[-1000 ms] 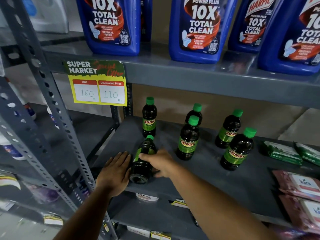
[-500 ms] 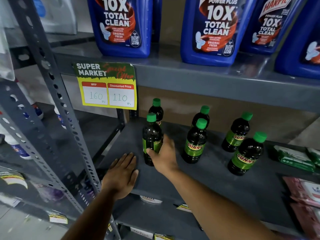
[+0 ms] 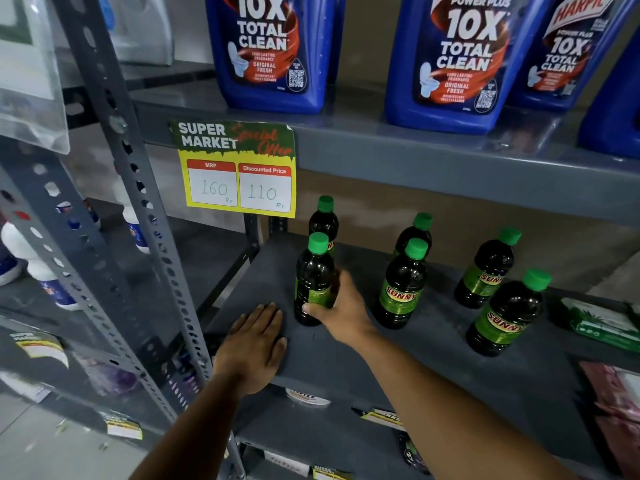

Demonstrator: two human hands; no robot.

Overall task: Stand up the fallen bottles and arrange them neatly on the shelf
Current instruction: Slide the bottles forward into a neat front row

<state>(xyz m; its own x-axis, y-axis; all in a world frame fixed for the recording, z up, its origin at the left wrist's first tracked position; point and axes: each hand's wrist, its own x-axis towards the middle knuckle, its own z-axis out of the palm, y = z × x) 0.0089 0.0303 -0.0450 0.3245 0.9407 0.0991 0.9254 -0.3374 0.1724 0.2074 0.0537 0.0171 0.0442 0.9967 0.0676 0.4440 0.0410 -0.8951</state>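
Note:
Several dark bottles with green caps and green "SUNNY" labels stand on the grey shelf [image 3: 363,358]. My right hand [image 3: 341,308] grips the front-left bottle [image 3: 313,271], which stands upright with its label turned away. Behind it stands another bottle [image 3: 325,216]. To the right are two bottles, one behind the other [image 3: 403,285] [image 3: 417,230], and further right two more [image 3: 488,268] [image 3: 509,313]. My left hand [image 3: 256,344] lies flat, fingers spread, on the shelf's front-left corner, just left of the held bottle.
Big blue "10X Total Clean" jugs [image 3: 273,50] fill the shelf above, with a yellow price tag [image 3: 237,171] hanging from its edge. Green packets [image 3: 602,323] and pink packets [image 3: 613,386] lie at the right. A perforated grey upright [image 3: 138,216] stands left.
One second ago the front-left bottle lay on its side under my right hand. It has been tipped upright and now stands in front of the back-left bottle. My left hand stayed flat.

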